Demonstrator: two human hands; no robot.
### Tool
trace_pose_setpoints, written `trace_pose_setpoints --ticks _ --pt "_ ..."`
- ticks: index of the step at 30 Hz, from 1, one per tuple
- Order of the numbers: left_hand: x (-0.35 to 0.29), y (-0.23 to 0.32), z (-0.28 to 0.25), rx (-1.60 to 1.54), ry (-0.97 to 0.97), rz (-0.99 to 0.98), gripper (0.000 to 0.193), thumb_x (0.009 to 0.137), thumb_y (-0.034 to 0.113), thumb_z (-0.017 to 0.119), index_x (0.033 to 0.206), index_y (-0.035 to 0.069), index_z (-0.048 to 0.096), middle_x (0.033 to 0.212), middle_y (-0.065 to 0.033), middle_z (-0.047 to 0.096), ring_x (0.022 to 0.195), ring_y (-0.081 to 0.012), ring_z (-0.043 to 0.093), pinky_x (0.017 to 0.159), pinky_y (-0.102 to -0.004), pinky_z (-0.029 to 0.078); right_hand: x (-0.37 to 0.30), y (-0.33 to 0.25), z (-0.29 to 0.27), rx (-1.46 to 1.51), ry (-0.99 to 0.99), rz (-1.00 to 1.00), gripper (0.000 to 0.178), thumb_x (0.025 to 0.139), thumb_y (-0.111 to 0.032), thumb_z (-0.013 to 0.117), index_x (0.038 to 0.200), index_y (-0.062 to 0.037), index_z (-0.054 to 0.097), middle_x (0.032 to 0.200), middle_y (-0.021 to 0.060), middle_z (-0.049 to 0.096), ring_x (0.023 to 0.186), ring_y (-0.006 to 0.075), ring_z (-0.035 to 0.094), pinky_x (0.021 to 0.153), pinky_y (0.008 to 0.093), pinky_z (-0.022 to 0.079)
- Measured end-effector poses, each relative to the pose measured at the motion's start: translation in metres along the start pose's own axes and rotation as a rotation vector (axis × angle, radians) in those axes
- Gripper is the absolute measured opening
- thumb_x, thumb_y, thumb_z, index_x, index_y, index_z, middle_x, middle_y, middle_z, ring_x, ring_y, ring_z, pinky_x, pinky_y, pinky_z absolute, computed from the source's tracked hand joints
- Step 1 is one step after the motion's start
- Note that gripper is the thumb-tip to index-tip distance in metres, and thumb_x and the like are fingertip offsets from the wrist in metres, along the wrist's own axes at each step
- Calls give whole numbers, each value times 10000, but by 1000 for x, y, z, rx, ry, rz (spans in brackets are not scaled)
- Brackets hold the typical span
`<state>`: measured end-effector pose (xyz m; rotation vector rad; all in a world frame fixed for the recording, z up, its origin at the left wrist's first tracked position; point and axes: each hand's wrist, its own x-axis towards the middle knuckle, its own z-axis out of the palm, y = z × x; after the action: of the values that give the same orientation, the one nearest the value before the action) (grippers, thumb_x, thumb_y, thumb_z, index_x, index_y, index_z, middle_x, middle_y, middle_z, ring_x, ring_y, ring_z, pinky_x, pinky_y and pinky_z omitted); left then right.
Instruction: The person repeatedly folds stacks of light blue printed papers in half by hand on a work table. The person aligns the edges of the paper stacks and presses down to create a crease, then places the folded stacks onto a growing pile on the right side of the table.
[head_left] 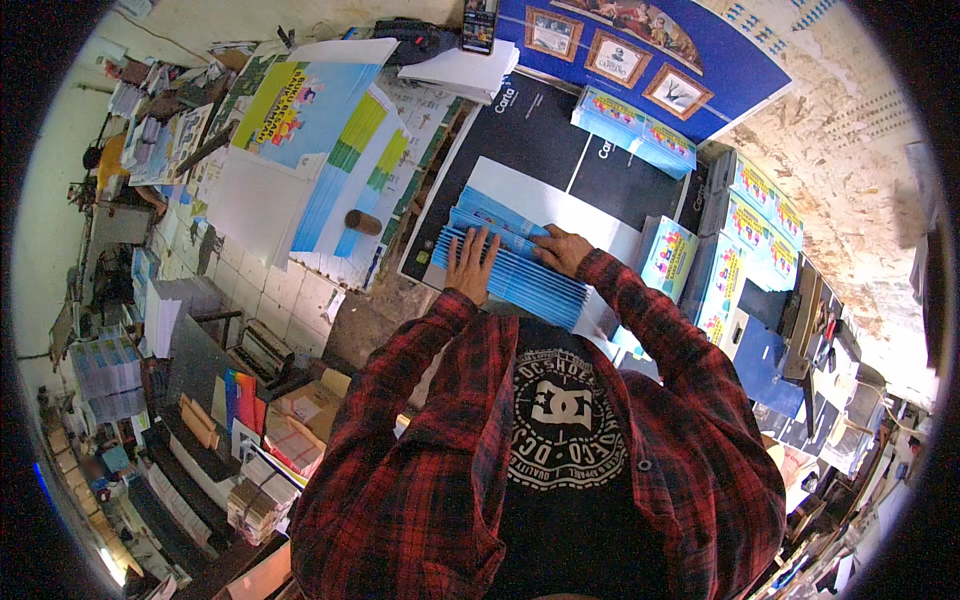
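Observation:
A fanned row of blue printed sheets [522, 284] lies on a white sheet [522, 185] atop the black work surface [440, 225]. My left hand [472, 262] rests flat over the left part of the fan, fingers spread and pointing away from me. At the far edge, a raised or folded blue strip of the sheets [490, 215] crosses in front of my fingertips. My right hand [565, 250] is at the right end of that strip, its fingers bent over the edge. Its fingertips are partly hidden.
Stacks of colourful booklets [632, 133] stand along the back, with more stacks [735, 270] to the right. At left are large printed sheets [310, 120] and a brown cylinder [363, 222]. A phone [480, 25] stands upright at the back. A blue board [640, 60] leans on the wall.

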<state>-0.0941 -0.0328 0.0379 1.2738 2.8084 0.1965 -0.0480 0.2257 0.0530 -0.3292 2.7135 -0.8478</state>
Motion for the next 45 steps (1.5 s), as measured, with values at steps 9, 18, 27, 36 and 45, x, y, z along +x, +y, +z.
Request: trace_pose_setpoints --ticks 9,18,27,36,45 --pt "0 -2 6 44 28 15 1011 624 35 689 1489 159 180 1531 -80 195 1425 -303 135 1143 -522 68 0 -5 -2 -16 -13 14 541 922 -538 425 1281 -146 526 1188 211 516 981 387 603 842 461 513" --pt "1 -1 2 55 -37 4 1043 618 63 718 1493 163 160 1543 -77 167 1430 -301 117 1145 -520 54 0 -9 -6 -72 -72 39 683 876 -623 457 1307 -96 505 1217 201 488 988 357 605 851 442 517" --pt "2 0 0 68 -32 -1 1028 628 59 713 1492 171 167 1543 -80 168 1429 -299 126 1143 -520 64 -1 -12 -10 -47 -79 47 698 855 -660 448 1309 -132 500 1206 209 493 1046 384 574 874 457 495" --pt "2 1 -1 65 -35 -6 1017 624 46 697 1489 176 178 1540 -81 179 1428 -299 136 1143 -517 72 -1 -12 -8 -65 -79 52 693 858 -650 458 1309 -126 499 1205 213 494 1043 385 576 877 455 494" --pt "2 0 5 137 -6 -1 1014 629 45 688 1492 176 171 1541 -78 178 1430 -287 134 1148 -501 65 -2 -9 -6 -64 -42 14 637 887 -594 456 1306 -116 495 1170 211 507 998 380 596 837 456 513"
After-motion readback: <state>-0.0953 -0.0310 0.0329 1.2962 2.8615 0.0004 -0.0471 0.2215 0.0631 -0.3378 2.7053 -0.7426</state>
